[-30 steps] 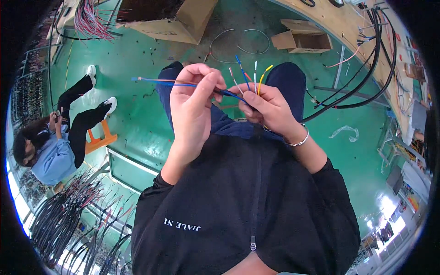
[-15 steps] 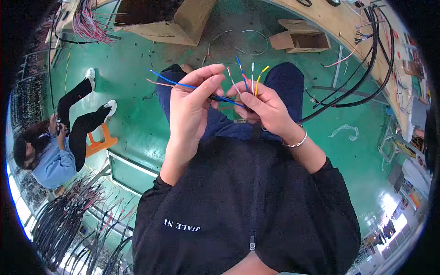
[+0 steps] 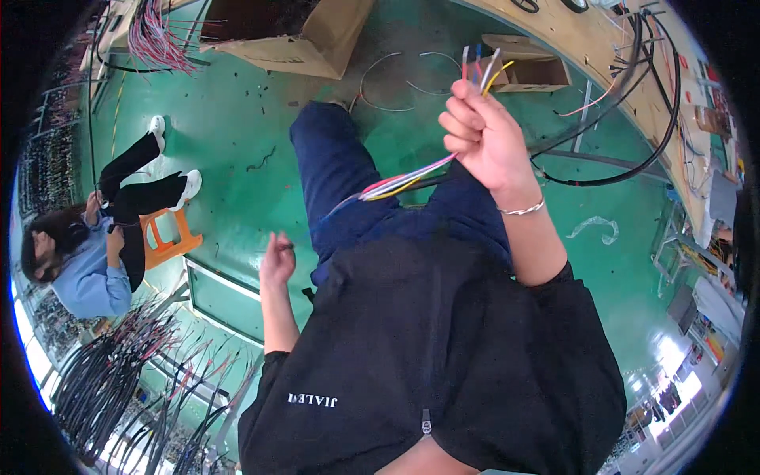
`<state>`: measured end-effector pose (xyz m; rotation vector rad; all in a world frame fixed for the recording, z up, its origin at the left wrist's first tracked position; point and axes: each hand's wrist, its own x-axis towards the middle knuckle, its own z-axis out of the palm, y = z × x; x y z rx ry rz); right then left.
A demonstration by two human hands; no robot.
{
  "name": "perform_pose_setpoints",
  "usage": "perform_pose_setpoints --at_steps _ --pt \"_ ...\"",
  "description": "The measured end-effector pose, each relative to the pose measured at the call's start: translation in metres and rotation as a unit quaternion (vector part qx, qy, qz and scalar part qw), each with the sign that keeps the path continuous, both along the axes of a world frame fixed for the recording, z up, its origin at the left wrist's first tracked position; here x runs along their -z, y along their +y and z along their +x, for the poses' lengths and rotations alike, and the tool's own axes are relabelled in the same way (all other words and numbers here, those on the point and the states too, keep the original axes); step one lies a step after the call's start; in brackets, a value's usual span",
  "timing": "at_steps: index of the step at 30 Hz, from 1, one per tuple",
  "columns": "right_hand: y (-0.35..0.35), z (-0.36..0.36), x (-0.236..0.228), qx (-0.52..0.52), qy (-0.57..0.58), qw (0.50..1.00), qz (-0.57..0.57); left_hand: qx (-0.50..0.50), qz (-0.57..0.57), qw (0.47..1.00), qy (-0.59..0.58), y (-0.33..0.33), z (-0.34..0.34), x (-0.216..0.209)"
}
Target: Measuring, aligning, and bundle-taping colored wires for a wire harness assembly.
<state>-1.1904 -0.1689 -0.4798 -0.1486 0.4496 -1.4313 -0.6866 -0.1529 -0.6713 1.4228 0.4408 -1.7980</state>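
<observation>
Wires red, white, yellow and seemingly blue; jacket black; trousers navy; stool orange; floor green.

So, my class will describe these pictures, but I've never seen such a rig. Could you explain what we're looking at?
There is no machine: a person works with bare hands. A fisheye camera on their head looks down, so straight edges bend toward the rim. The right hand is closed around a bundle of coloured wires; the tips poke out above the fist, and the bundle passes over the dark blue trousers. The left hand is apart and blurred, so I can't tell whether it holds anything. Beyond are the green floor and a large cardboard box.
</observation>
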Motion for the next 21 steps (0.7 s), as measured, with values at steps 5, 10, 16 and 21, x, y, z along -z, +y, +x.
perform_pose_setpoints --at_steps 5,10,16,21 --pt "0.000 0.024 -0.008 -0.046 0.038 0.998 0.020 0.387 0.096 0.889 -0.227 0.014 0.010 -0.061" --pt "0.001 0.046 -0.013 -0.081 0.088 0.993 0.016 0.660 -0.098 0.390 -0.635 -0.052 -0.076 -0.149" --pt "-0.003 0.056 -0.021 -0.104 0.083 0.991 0.008 0.484 -0.571 0.532 -0.396 -0.065 -0.205 -0.186" --pt "-0.012 0.056 -0.023 -0.183 0.096 0.978 -0.018 0.414 -0.529 0.721 -0.171 -0.080 -0.251 -0.211"
